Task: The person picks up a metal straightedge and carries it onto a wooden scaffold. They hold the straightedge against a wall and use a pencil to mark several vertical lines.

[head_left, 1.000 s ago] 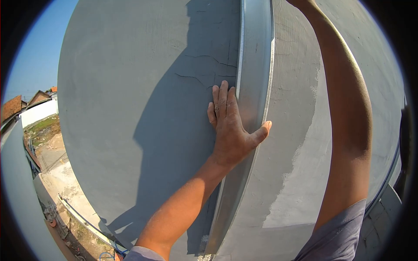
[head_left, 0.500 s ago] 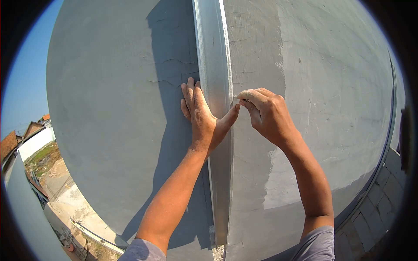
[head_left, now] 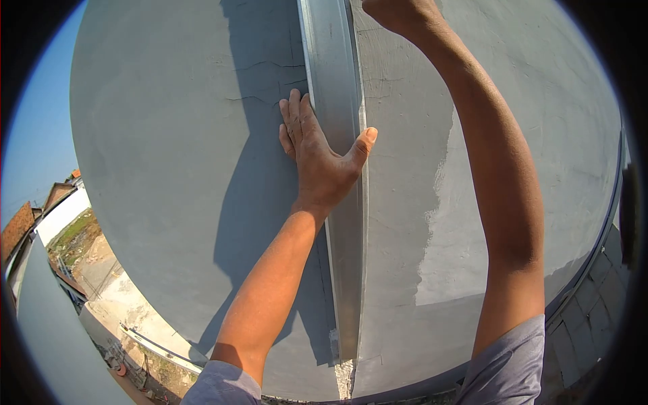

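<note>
A long metal channel (head_left: 337, 74) runs upright down the grey wall (head_left: 155, 169). My left hand (head_left: 317, 158) lies across it with fingers spread: the fingertips rest on the shaded wall to the left, and the thumb reaches over the channel's right edge. At the top of the view, my right hand (head_left: 405, 13) is raised to the right of the channel. It looks closed, but the frame edge cuts it off and hides its fingertips and anything in them.
Paler grey coating (head_left: 452, 256) covers part of the wall on the right. Cracks mark the wall near the channel. Rough pale material (head_left: 345, 379) shows at the channel's foot. Ground and a long pale bar (head_left: 158, 347) lie far below left; blockwork (head_left: 580, 324) is at lower right.
My right hand has moved up from beside my left thumb, where it pinched something small and thin, to the top edge. My left hand sits slightly higher in view, still across the channel.
</note>
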